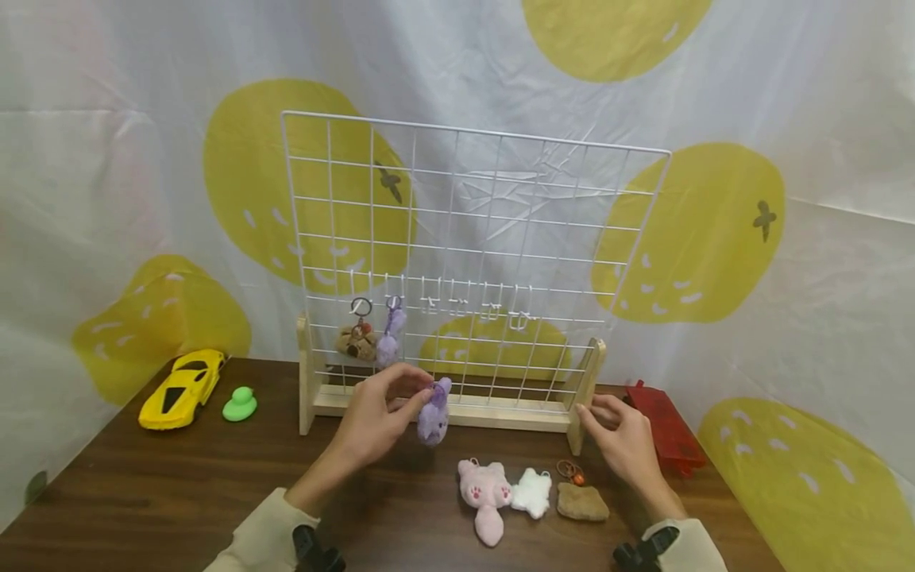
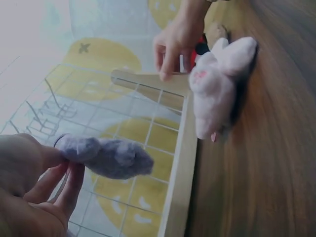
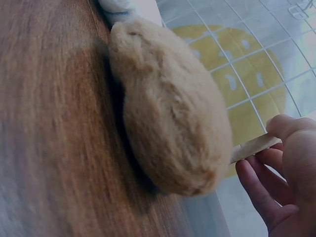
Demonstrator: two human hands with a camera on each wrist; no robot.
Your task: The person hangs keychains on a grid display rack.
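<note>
My left hand (image 1: 381,413) pinches a small purple plush keychain (image 1: 433,415) near its top, between thumb and fingers. The plush hangs in front of the white wire grid rack (image 1: 457,210); in the left wrist view the purple plush (image 2: 116,157) points away from the fingertips. My right hand (image 1: 623,435) holds the rack's right wooden support (image 1: 588,389), thumb on one side and fingers on the other. On the grid's hooks hang a brown plush keychain (image 1: 357,343) and another purple plush keychain (image 1: 388,345). Bare hooks (image 1: 490,311) line the grid to their right.
In front of the rack lie a pink plush (image 1: 486,492), a white star-like plush (image 1: 532,493) and a brown plush (image 1: 582,503) with a ring. A yellow toy car (image 1: 182,389) and a green toy duck (image 1: 240,404) stand left, a red box (image 1: 665,425) right.
</note>
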